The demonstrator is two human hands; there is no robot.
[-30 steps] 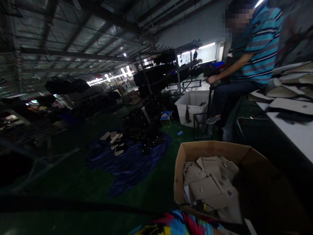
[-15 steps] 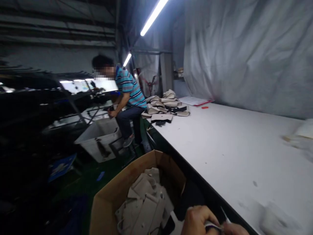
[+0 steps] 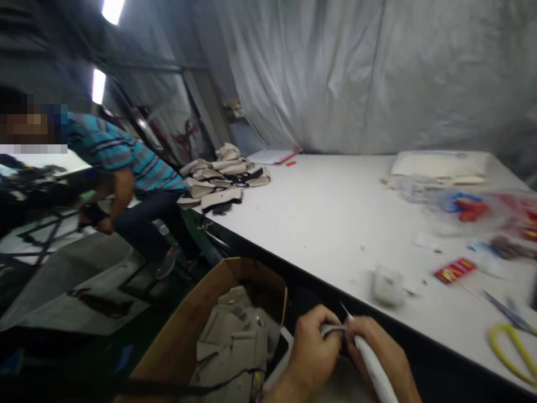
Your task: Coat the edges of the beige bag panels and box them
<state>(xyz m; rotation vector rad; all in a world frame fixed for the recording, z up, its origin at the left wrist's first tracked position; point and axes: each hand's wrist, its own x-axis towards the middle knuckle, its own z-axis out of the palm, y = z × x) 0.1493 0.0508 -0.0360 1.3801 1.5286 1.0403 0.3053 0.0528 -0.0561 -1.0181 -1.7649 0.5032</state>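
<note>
My left hand (image 3: 312, 344) is closed in a pinch on the edge of a beige fabric piece (image 3: 333, 329) with a dark edge. Close beside it, my right hand (image 3: 384, 344) grips a white-handled tool with a thin pointed tip (image 3: 372, 366). The tip points up and away, past the fingers. Both hands nearly touch, just in front of the table's near edge. Left of them stands an open cardboard box (image 3: 168, 341), holding a pile of beige fabric pieces (image 3: 232, 341) with snaps or holes.
On the white table (image 3: 319, 207) lie a heap of beige pieces (image 3: 222, 173), a whitish lump (image 3: 388, 285), a red packet (image 3: 455, 270), yellow-handled scissors (image 3: 509, 350) and plastic bags (image 3: 465, 210). A co-worker in a striped shirt (image 3: 126, 154) bends over a pale bin (image 3: 92, 280).
My view has swung to the right, bringing the scissors, red packet and bags into sight. Both hands show more fully, still close together. The co-worker now appears farther left.
</note>
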